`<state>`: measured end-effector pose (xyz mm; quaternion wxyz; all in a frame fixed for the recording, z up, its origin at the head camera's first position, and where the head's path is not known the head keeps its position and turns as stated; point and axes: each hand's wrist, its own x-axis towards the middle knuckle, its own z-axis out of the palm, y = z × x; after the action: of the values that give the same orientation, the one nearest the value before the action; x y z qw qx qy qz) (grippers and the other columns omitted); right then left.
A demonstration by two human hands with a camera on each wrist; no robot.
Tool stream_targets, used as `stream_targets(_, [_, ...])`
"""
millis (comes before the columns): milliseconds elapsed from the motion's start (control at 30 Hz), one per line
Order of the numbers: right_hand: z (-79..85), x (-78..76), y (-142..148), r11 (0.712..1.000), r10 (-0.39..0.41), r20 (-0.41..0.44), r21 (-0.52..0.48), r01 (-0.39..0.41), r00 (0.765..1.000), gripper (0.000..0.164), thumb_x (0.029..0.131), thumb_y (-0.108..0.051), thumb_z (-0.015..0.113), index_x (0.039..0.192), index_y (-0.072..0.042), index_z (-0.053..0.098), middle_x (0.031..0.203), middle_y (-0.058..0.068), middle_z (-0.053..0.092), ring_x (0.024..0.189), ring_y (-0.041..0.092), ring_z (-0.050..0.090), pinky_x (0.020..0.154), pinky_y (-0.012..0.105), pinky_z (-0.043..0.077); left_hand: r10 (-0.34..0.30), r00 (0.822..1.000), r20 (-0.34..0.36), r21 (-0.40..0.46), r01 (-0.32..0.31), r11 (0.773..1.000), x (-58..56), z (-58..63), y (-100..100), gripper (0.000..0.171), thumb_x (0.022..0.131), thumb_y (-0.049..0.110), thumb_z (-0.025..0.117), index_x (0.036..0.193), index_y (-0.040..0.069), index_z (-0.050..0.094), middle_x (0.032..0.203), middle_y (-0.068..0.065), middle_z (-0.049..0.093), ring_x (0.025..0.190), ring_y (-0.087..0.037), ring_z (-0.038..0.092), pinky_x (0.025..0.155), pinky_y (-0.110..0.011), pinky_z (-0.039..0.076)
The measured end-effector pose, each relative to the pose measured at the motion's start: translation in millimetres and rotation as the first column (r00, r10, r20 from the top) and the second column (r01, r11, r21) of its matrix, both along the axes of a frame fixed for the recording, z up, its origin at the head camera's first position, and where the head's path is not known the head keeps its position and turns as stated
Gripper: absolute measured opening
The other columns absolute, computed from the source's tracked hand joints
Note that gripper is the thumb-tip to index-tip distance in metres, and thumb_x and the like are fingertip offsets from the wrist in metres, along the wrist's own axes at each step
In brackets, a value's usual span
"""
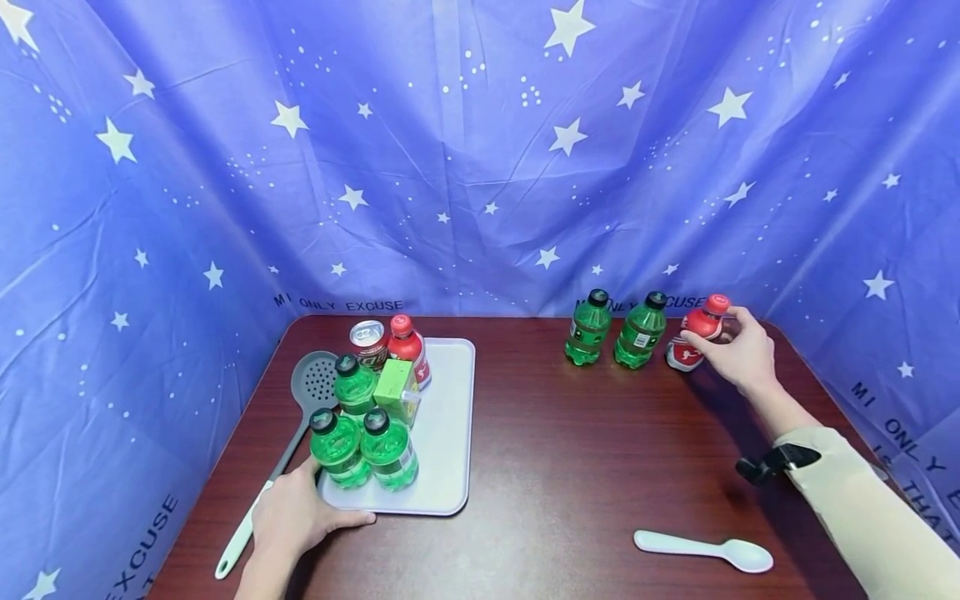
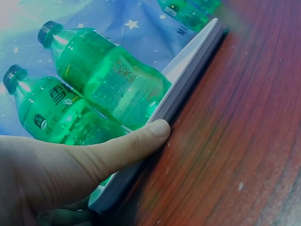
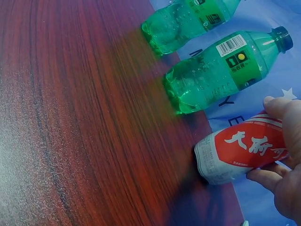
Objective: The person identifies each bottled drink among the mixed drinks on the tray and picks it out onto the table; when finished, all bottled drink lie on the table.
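My right hand (image 1: 742, 350) grips a red cola bottle (image 3: 249, 146) around its upper body, thumb on one side and fingers on the other. The bottle leans slightly at the far right of the table, beside two upright green soda bottles (image 1: 640, 333). At the near left corner of a white tray (image 1: 442, 467), my left hand (image 1: 292, 508) holds the rim, its thumb (image 2: 141, 141) along the front edge and its other fingers largely hidden. On the tray stand three green bottles (image 1: 390, 454), a green box (image 1: 395, 387), another red bottle (image 1: 408, 346) and a dark soda can (image 1: 367, 342).
A grey slotted skimmer (image 1: 311, 383) with a pale handle lies along the tray's left side. Near the front right of the brown table (image 1: 555, 467) is a white spoon (image 1: 705, 547). Blue star-patterned cloth (image 1: 480, 167) hangs around the back and sides.
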<state>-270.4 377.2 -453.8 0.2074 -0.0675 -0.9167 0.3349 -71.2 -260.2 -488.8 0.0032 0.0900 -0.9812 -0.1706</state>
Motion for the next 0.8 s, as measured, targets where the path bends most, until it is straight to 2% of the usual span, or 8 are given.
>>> stream_targets(100, [2.6,1.8,0,1.000,0.000,0.005,0.004,0.000,1.000,0.072,0.088,-0.038,0.088,0.140,0.000,0.057,0.118,0.031,0.075,0.072,-0.030,0.043,0.078,0.022,0.040,0.000,1.000,-0.003,0.000,0.000,1.000,-1.3,-0.8,0,0.121,0.037,0.085,0.092,0.126,0.007,0.067,0.102,-0.023,0.078,0.087,-0.038,0.075,0.063,-0.049,0.054])
stream_targets(233, [12.2,8.6,0,0.997,-0.047,0.001,-0.061,0.047,0.999,0.077,0.086,-0.039,0.089,0.145,-0.004,0.055,0.128,0.027,0.072,0.078,-0.027,0.045,0.076,0.009,0.039,-0.006,1.000,0.000,-0.001,0.006,1.000,-3.9,-2.4,3,0.123,0.036,0.085,0.092,0.128,0.008,0.067,0.099,-0.020,0.078,0.086,-0.036,0.075,0.062,-0.048,0.054])
stream_targets(333, [23.2,13.4,-3,0.986,-0.109,-0.052,-0.133,0.102,0.993,0.077,0.083,-0.037,0.091,0.147,-0.011,0.056,0.138,0.019,0.070,0.090,-0.019,0.054,0.080,0.004,0.041,-0.011,1.000,0.003,0.005,0.011,1.000,-4.9,-3.2,6,0.124,0.035,0.085,0.092,0.130,0.009,0.067,0.098,-0.019,0.079,0.085,-0.036,0.075,0.062,-0.047,0.055])
stream_targets(467, [36.5,16.2,-15,0.979,-0.163,-0.175,-0.148,0.137,0.971,0.074,0.081,-0.034,0.093,0.146,-0.018,0.059,0.144,0.009,0.069,0.118,0.000,0.064,0.091,0.007,0.043,-0.007,1.000,0.003,0.005,0.007,1.000,-3.5,-3.1,6,0.125,0.035,0.085,0.092,0.130,0.009,0.067,0.100,-0.020,0.079,0.086,-0.036,0.075,0.063,-0.048,0.055])
stream_targets(533, [43.7,16.9,-26,0.980,-0.151,-0.243,-0.162,0.113,0.958,0.073,0.081,-0.030,0.094,0.144,-0.018,0.060,0.145,0.006,0.069,0.130,0.005,0.063,0.101,0.007,0.043,-0.003,1.000,0.000,0.002,0.003,1.000,-2.5,-2.9,5,0.125,0.034,0.085,0.092,0.130,0.009,0.067,0.100,-0.021,0.079,0.086,-0.037,0.075,0.063,-0.049,0.055])
stream_targets(633, [56.2,16.6,-45,0.981,-0.093,-0.354,-0.190,0.026,0.931,0.070,0.079,-0.019,0.094,0.141,-0.017,0.063,0.142,0.006,0.069,0.135,0.004,0.062,0.115,0.013,0.042,0.002,1.000,-0.004,0.002,-0.002,1.000,-1.5,-2.4,2,0.124,0.035,0.086,0.091,0.129,0.008,0.067,0.102,-0.022,0.078,0.088,-0.038,0.075,0.065,-0.050,0.055])
stream_targets(800, [76.3,17.1,-78,0.970,0.030,-0.444,-0.202,-0.132,0.895,0.066,0.077,-0.009,0.094,0.138,-0.016,0.067,0.138,0.004,0.071,0.131,-0.004,0.062,0.116,0.019,0.045,0.006,1.000,0.009,0.011,-0.007,1.000,-0.1,-2.3,-1,0.124,0.037,0.086,0.091,0.130,0.007,0.066,0.108,-0.024,0.077,0.092,-0.039,0.075,0.071,-0.053,0.057])
